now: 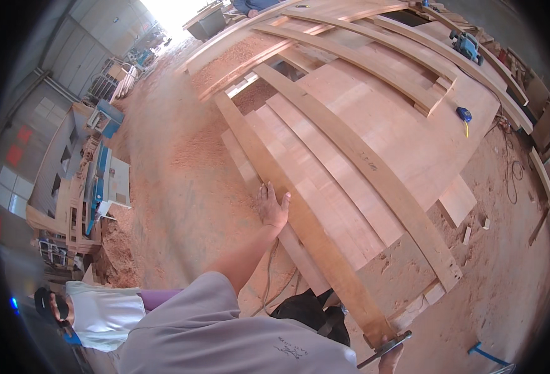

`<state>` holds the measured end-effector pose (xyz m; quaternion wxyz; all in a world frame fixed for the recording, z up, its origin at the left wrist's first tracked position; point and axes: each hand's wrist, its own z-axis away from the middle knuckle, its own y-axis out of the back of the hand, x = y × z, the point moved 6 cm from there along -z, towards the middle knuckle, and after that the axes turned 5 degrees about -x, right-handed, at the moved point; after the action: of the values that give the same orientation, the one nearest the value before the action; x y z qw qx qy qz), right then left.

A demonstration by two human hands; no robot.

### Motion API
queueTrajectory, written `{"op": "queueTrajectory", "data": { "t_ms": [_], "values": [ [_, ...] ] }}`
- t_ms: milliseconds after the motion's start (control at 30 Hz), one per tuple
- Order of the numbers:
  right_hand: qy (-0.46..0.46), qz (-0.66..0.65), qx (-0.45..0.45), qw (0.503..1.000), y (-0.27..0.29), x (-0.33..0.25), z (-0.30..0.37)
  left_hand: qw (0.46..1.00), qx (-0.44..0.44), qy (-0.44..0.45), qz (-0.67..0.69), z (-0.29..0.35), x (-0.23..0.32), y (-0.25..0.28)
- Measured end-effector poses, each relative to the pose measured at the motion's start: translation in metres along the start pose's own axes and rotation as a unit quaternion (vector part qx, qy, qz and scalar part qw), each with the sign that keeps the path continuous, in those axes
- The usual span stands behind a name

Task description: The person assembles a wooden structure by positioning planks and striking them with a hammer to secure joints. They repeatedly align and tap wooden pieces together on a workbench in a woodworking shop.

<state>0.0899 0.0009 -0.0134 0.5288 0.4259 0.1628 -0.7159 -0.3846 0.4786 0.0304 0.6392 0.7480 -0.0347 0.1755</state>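
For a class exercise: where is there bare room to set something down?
Bare: plywood between the blue tape measure and marked board; dusty floor between the left hand and blue machine. Crowded: around the right hand, by metal tool and black bag.

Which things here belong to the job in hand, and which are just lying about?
Seemingly in use:
long board, at the left hand
dark metal tool, in the right hand

Seemingly lying about:
blue tape measure
blue tool
small wood offcut

At the surface's (431, 140) near end, the right hand (390, 361) is cut off below, partly hidden by a metal tool (398, 341); the shirt (225, 340) covers part of a black object (301, 313); beyond the far edge, a person (254, 6) is cropped.
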Motion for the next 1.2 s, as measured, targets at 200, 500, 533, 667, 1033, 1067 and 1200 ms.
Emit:
{"op": "queueTrajectory", "data": {
  "t_ms": [200,500,533,667,1033,1067,1200],
  "values": [
    [-0.023,0.079,0.013,0.996,0.003,-0.041,0.003,0.997,0.001,-0.011,0.071,0.016,0.040,0.005],
    [-0.064,0.076,-0.016,0.995,-0.016,-0.078,0.001,0.999,0.025,-0.018,0.011,-0.033,-0.004,-0.019],
    [-0.055,0.079,-0.017,0.995,-0.018,-0.079,0.001,0.999,0.026,-0.014,0.013,-0.037,-0.005,-0.018],
    [-0.052,0.053,-0.028,0.997,-0.027,-0.062,-0.004,0.999,0.037,-0.020,0.016,-0.044,-0.012,-0.013],
    [-0.025,0.087,-0.015,0.996,-0.032,-0.056,-0.017,0.998,0.041,-0.038,-0.012,-0.034,0.006,-0.004],
    [-0.040,0.094,-0.019,0.995,-0.030,-0.052,-0.019,0.997,0.048,-0.059,0.002,-0.032,0.006,-0.008],
    [-0.056,0.092,-0.057,0.993,-0.031,-0.032,-0.027,0.992,0.072,-0.087,0.051,-0.027,-0.028,-0.022]
  ]
}}
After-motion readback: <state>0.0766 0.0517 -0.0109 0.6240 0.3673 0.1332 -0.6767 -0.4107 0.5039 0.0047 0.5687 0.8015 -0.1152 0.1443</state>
